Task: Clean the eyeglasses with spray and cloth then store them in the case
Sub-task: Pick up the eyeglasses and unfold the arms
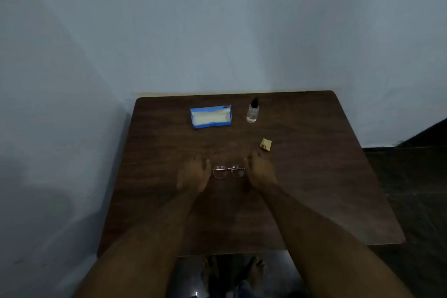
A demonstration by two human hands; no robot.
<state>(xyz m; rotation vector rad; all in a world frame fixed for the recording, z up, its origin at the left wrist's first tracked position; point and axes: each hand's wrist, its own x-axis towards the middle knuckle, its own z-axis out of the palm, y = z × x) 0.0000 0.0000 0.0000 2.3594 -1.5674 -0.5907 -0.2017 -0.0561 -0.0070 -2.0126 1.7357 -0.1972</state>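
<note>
Two hands out, left hand and right hand, either side of my thin round metal-rimmed eyeglasses on the dark wooden worktop.
Fingers loose and spread, pinching nothing; glasses lie flat between them. Risk I see: grabbing the lenses smears them, or that thin frame slips.

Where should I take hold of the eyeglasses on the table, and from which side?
Take the eyeglasses by the outer ends of the frame, one hand from each side: left hand, right hand. The two lenses lie side by side between the hands, so gripping at the ends probably avoids touching the glass.
</note>
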